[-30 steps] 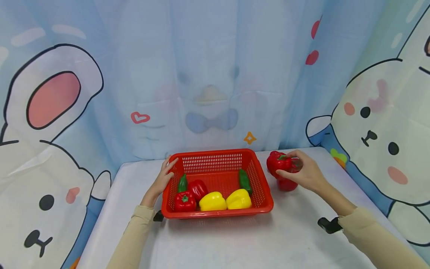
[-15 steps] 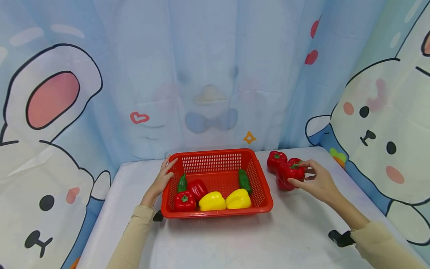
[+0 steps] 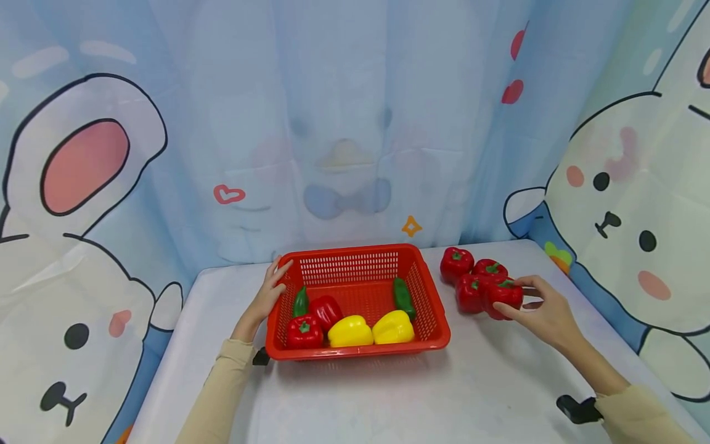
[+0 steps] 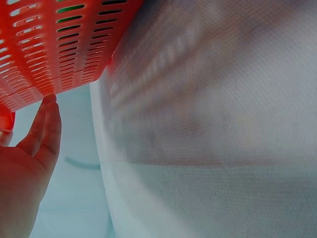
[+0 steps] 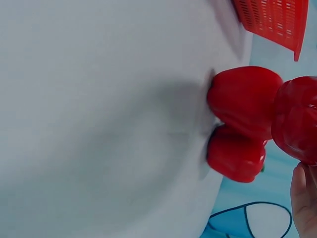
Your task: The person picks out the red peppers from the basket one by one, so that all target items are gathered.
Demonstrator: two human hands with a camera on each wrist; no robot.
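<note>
Your right hand pinches one red pepper between thumb and fingers, and this pepper is raised above the table, toward its right edge. Just beside it, three other red peppers stand near the far right corner. Your left hand touches the red basket at its left edge, fingers straight and partly apart. Two yellow peppers lie along the basket's near edge.

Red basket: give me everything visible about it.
The red basket is rectangular, glossy and plastic-looking, with perforated walls and a broad rim. It sits upright on the white tabletop; the left hand touches its left end. Inside, mostly toward the near side, are two yellow peppers, two red peppers and two green peppers.
</note>
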